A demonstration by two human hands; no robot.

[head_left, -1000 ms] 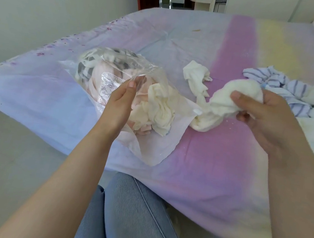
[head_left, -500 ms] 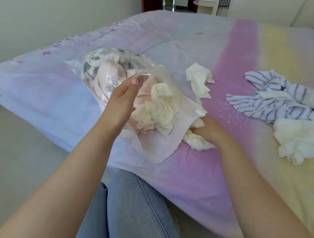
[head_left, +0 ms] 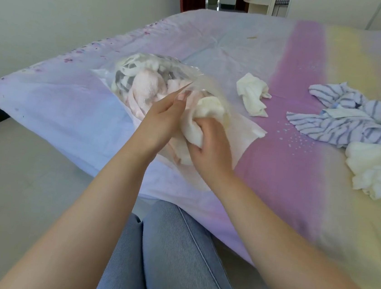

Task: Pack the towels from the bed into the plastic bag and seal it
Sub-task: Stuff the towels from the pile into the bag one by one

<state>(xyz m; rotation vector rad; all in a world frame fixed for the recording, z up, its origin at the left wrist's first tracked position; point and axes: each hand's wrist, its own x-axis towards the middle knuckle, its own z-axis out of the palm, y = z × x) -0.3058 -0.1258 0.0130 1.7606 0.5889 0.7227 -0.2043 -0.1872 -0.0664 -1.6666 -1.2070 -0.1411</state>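
1. Near the bed's (head_left: 69, 116) close corner lies the plastic bag (head_left: 145, 77), mouth open toward the knees (head_left: 172, 249), already stuffed with pink, grey and white towels.
2. At the bag's mouth sits a cream towel (head_left: 201, 119), half in, half out.
3. A second ago, held up over the bed; half a second ago, down on the cover just beside the bag's mouth; now being pushed inside. So one more towel nearly packed.
4. Right hand (head_left: 210, 146): fingers curled tight round the cream towel, wrist bent in toward the bag.
5. Left hand (head_left: 163, 120): fingers straight and close together, tips pinching the top edge of the bag and lifting it to keep the mouth wide. Same spot as before.
6. Farther out, more to pack: a small cream towel (head_left: 252, 94) just past the bag, then a striped towel (head_left: 339, 118) and a fluffy white towel (head_left: 376, 168) well off to the right.
7. Sealing not yet possible, likely several more trips first.
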